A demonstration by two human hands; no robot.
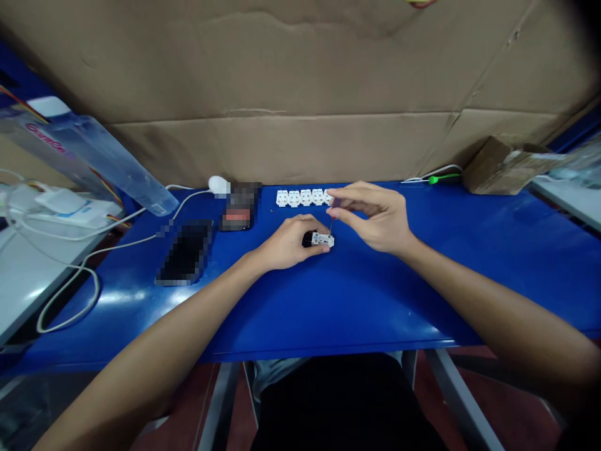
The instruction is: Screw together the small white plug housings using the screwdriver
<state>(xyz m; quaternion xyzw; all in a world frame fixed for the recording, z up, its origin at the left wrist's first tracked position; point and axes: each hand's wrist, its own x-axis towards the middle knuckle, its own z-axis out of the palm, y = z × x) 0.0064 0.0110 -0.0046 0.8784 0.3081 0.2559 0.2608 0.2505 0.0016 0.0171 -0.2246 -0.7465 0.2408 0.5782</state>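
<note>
The right hand (370,219) held a slim screwdriver (331,220) in a narrow pinch, thumb and forefinger closed around its dark purple handle, with the shaft pointing down. Its tip met the top of a small white electrical fitting (322,239), though the exact contact point was too small to make out. The left hand (291,243) gripped that fitting from the left, its fingers curled over a black part (308,238) at the fitting's side. The fitting sat at the hands' centre, just above the blue metal tabletop (375,300) or resting on it; I could not tell which.

Just beyond the fingertips stood a tight row of five similar white fittings (305,198), the last touching the right forefinger in view. The hands were well apart from the table's near edge, and the tabletop ran on far to the right. Its far edge met a cardboard backing sheet (300,75). Near that edge lay a green-handled screwdriver (444,178) beside a torn cardboard box (504,168), whose contents were hidden. To the left lay a blurred phone (185,252), a second blurred object (239,207), a white computer mouse (218,185) with its white cable (66,300), and a clear plastic case (89,163) tilted against the table.
</note>
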